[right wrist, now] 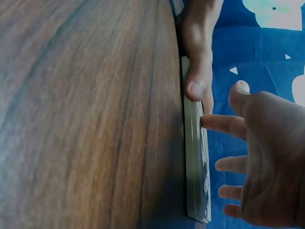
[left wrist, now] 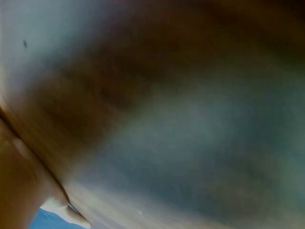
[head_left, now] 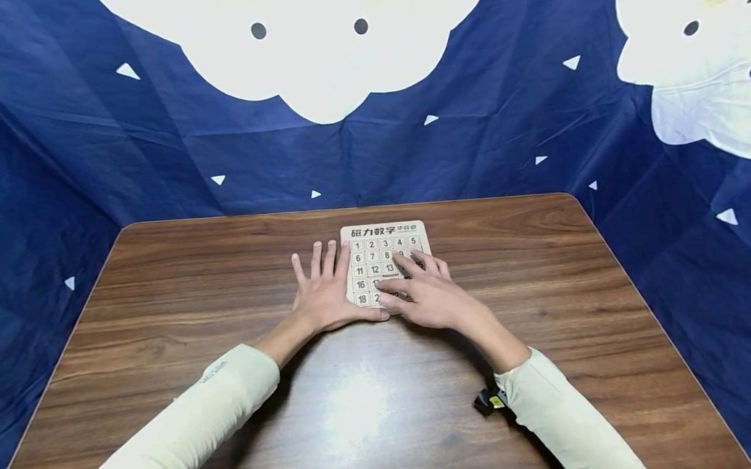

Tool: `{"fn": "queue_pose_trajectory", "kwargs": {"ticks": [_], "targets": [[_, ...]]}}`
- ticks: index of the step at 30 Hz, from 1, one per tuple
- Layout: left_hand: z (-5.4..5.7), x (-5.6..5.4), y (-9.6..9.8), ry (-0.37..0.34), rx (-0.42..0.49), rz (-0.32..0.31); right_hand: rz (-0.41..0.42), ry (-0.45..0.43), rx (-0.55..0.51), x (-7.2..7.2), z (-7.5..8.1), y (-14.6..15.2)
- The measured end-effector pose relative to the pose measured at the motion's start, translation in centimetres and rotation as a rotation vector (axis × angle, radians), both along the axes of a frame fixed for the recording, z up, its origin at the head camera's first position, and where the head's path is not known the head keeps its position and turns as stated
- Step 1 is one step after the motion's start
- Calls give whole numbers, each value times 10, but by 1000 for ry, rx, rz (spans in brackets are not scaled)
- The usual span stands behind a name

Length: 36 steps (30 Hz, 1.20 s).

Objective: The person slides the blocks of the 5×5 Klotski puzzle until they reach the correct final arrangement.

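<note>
A pale number sliding puzzle (head_left: 383, 231) with dark printed numerals lies flat on the wooden table. My left hand (head_left: 323, 296) is spread along its left side, thumb (head_left: 371, 314) stretched across the near edge. Over the lower right part of the board is my right hand (head_left: 435, 299), hiding several tiles. In the right wrist view, the right index finger (right wrist: 224, 125) reaches the puzzle's top face, close to the left thumb (right wrist: 195, 88), while the other fingers hover apart from it. Only a blurred part of the left hand (left wrist: 21, 183) shows in the left wrist view.
The brown wooden table (head_left: 208, 275) extends around the puzzle on all sides. Behind it and at both sides hangs a blue cloth (head_left: 370, 162) with white cloud figures. A small black device (head_left: 485, 403) sits at the right sleeve cuff.
</note>
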<state>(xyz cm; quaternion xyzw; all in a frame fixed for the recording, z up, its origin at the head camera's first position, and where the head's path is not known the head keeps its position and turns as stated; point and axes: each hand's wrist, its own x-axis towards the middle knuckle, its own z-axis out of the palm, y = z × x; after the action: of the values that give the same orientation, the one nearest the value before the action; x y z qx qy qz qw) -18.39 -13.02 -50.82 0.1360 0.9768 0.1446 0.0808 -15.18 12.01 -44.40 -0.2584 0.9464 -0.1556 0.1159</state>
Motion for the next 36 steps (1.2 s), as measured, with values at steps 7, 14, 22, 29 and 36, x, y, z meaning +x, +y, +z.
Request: {"fn": "queue_pose_trajectory", "kwargs": {"ticks": [7,14,22,29,36], "targets": [[1,-1,0,-4,4,-1,-14,54,-45,8,3,10],[2,0,0,-5,2,4,-24,73,-17,5,2,15],[0,-1,1,5,7,-1,-9,54,-49,5,0,8],[-1,-1,-1,7,2,-5,25,24,-52,11,-1,3],[-2,-3,0,-7,5,-5,-22,48,-27,9,4,12]]}}
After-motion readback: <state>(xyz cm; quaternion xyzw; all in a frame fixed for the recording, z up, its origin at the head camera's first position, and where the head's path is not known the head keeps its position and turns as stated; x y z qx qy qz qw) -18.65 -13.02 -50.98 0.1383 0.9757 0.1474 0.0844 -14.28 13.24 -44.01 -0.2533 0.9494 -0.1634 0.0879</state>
